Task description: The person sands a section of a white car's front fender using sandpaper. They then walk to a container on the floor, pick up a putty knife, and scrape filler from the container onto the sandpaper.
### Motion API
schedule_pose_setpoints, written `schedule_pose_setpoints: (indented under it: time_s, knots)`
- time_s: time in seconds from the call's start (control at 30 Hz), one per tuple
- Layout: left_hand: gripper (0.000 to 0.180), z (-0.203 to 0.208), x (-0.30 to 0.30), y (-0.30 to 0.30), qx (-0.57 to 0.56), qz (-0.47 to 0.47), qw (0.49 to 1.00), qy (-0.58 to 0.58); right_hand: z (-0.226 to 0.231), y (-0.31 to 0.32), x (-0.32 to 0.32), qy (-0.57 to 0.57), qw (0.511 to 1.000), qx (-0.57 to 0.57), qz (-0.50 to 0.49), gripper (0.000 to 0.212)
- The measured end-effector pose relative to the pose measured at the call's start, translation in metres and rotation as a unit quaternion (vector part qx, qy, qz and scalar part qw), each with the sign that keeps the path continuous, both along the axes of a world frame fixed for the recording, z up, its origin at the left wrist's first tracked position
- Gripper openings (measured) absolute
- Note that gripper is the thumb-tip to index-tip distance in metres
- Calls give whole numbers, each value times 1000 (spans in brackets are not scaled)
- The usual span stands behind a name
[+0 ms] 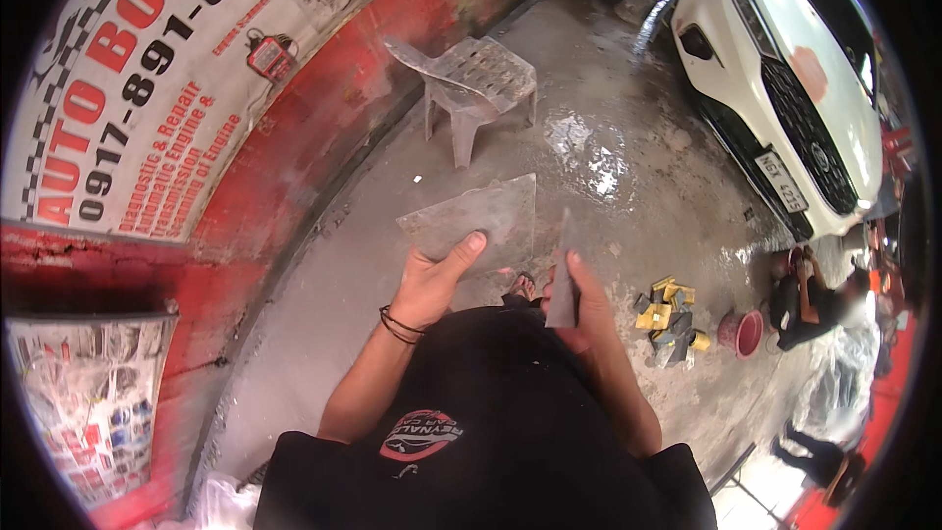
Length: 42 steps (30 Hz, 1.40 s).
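Observation:
My left hand (pixel 435 283) grips a thin, flat grey board (pixel 491 213) by its near edge, the thumb pressed on top. The board is roughly four-sided, and its face looks smudged. To its right, my right hand (pixel 588 302) is closed round a flat grey blade (pixel 562 294) that looks like a putty spreader. The blade stands on edge and narrows towards its blurred far end. A gap separates it from the board. Most fingers of my right hand are hidden behind the blade.
A dirty plastic chair (pixel 481 79) stands ahead on the wet concrete floor. Yellow and dark blocks (pixel 671 319) lie at right beside a red bucket (pixel 741 332). A white car (pixel 785 69) is parked at far right. Other people crouch near it. A red wall (pixel 324 108) runs along the left.

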<state>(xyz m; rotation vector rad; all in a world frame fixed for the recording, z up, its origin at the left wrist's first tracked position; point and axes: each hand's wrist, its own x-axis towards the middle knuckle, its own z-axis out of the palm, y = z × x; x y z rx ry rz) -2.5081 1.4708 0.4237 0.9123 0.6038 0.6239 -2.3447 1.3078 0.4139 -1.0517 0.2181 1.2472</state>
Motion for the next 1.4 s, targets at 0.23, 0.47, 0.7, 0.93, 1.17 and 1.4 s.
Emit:
schedule_pose_setpoints:
  time_s: [0.23,0.47,0.7,0.93,1.17,1.4]
  knots:
    - [29,14,-41,28,183,-119,971,101,37,46,-25,-174,976,56,-119,40]
    - [45,16,-76,20,283,-146,944,89,26,59,-87,-344,931,14,-125,31]
    - [54,15,-118,68,238,-459,841,162,62,68,-134,-569,811,11,136,31]
    - [61,-7,-124,51,7,-211,976,52,56,56,-109,-442,896,27,-24,39]
    - [72,10,-101,15,310,-141,940,11,48,52,-111,-349,930,34,-108,32]
    - [86,49,-87,13,491,-203,847,26,59,46,-118,-460,876,69,-127,29]
